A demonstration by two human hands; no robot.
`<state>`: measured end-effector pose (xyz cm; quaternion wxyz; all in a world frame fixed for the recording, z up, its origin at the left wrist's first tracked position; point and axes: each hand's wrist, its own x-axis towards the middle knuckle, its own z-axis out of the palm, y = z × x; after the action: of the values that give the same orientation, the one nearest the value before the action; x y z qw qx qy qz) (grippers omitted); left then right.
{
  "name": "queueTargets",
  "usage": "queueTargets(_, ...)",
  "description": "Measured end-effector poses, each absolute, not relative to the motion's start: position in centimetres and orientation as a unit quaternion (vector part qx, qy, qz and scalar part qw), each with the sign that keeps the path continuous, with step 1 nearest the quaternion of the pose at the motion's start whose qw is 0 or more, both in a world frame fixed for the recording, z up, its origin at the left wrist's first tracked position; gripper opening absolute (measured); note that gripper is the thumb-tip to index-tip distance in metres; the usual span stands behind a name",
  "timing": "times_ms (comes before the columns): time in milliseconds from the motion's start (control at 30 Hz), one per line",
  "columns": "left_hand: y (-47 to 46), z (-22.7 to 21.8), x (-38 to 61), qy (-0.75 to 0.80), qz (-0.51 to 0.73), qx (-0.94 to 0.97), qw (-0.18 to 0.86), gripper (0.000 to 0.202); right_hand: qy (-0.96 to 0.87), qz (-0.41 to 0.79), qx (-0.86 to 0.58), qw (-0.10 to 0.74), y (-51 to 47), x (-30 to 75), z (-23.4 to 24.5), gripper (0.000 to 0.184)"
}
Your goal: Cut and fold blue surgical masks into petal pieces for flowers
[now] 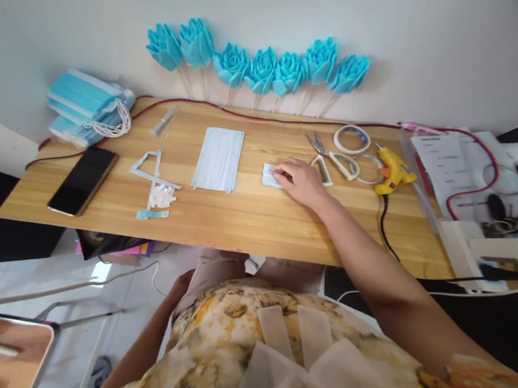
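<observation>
On the wooden table, my right hand [302,180] is closed with its fingertips on the edge of a small stack of pale blue mask fabric pieces [270,176], which lies flat. My left hand [185,281] is down beside my left thigh, below the table edge, and its fingers are hidden. Left of the stack lies a flat, pale blue mask sheet [219,160]. Cut strips [148,170] and small white scraps [162,196] lie further left. Scissors [331,159] with pale handles rest just right of my right hand.
Several blue fabric flowers [264,71] on sticks lean on the wall. A pile of masks [82,106] and a phone [83,181] lie left. At right are tape [352,139], a yellow glue gun [394,171], papers [446,163], keys [502,224] and a power strip [464,249]. A cable runs along the back.
</observation>
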<state>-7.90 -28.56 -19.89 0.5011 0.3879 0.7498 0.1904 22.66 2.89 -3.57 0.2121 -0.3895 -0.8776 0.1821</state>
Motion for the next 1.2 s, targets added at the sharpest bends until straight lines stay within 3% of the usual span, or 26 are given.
queueTargets(133,-28.3,-21.3,-8.6,0.757,0.162,0.384,0.504,0.041,-0.880,0.174,-0.388,0.212,2.9,22.6,-3.5,0.021)
queueTargets(367,-27.3,-20.1,-9.6,0.742,0.117,0.435,0.497,0.066,-0.898,0.108,-0.374,0.206,2.8,22.6,-3.1,0.025)
queueTargets(533,-25.0,-11.8,-10.2,0.635,0.083,0.579,0.505,0.059,-0.902,0.059,-0.303,0.302,1.7,21.9,-0.6,0.026)
queueTargets(667,-23.7,-3.0,-11.2,0.527,0.110,0.651,0.535,0.042,-0.926,0.061,-0.259,0.267,0.1,19.1,1.0,0.028)
queueTargets(767,-23.6,0.2,-11.7,0.557,0.270,0.677,0.397,0.030,-0.955,0.067,-0.211,0.198,-0.9,16.2,0.9,0.031)
queueTargets(900,-23.3,-0.4,-11.3,0.595,0.392,0.686,0.146,0.022,-0.967,0.053,-0.202,0.143,-1.2,13.4,-0.3,0.044)
queueTargets(1000,-22.3,-2.4,-11.1,0.614,0.394,0.681,0.055,0.020,-0.966,0.036,-0.230,0.110,-0.9,12.4,-1.3,0.049)
queueTargets(1200,-19.2,-5.3,-12.0,0.644,0.313,0.698,0.001,0.029,-0.966,0.025,-0.251,0.057,-1.6,11.9,-1.5,0.032)
